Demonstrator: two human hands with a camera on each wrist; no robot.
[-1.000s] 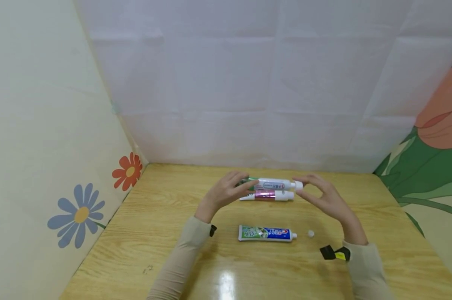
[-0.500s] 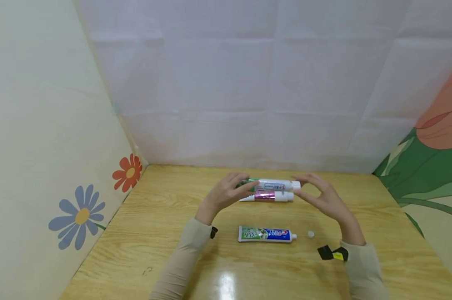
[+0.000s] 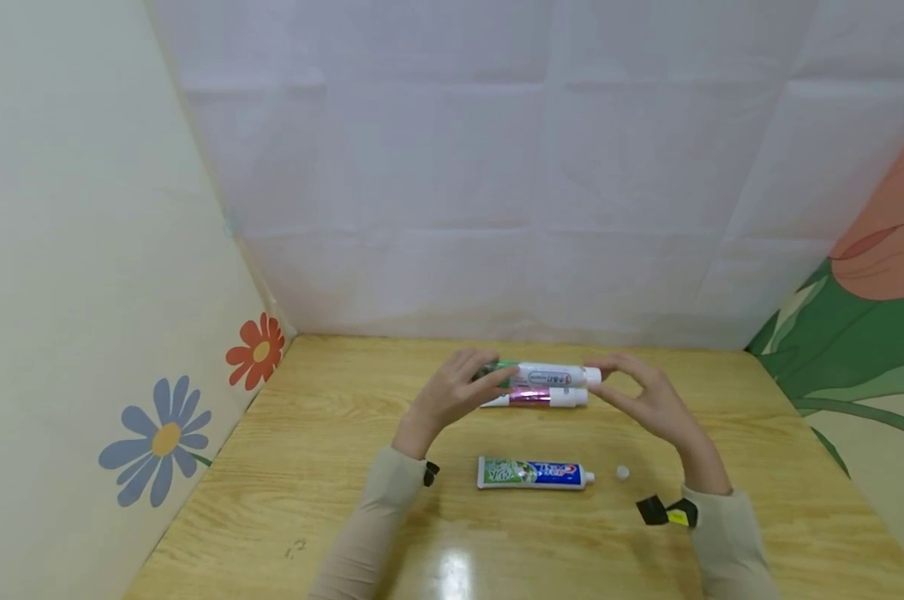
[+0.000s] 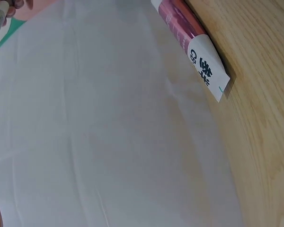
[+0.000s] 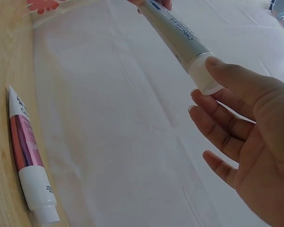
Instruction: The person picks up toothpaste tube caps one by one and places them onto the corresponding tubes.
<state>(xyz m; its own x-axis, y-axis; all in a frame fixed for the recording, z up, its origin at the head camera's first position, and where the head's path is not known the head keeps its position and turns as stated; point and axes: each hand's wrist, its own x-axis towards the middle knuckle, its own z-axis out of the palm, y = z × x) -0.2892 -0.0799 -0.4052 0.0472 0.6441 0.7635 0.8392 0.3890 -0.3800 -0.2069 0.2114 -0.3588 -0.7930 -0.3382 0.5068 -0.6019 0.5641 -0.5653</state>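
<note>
My left hand (image 3: 452, 393) grips the green tail end of a white-and-green toothpaste tube (image 3: 547, 375), held level above the table. At the tube's other end sits a white cap (image 5: 204, 79), pinched between thumb and fingers of my right hand (image 3: 656, 405). The right wrist view shows the cap flush against the tube's shoulder, the other fingers spread apart below. Behind the held tube in the head view lies a pink-and-white toothpaste tube (image 3: 530, 397) with its cap on. Nearer to me rests a green-and-blue toothpaste tube (image 3: 534, 474), its nozzle bare.
A small white cap (image 3: 622, 472) lies on the wooden table (image 3: 332, 500), just right of the green-and-blue tube's nozzle. A white sheet (image 3: 452, 167) hangs behind the table's far edge. Painted walls stand at left and right.
One second ago the nozzle showed between cap and tube. My right hand has moved slightly left, bringing the cap over the nozzle and up against the tube.
</note>
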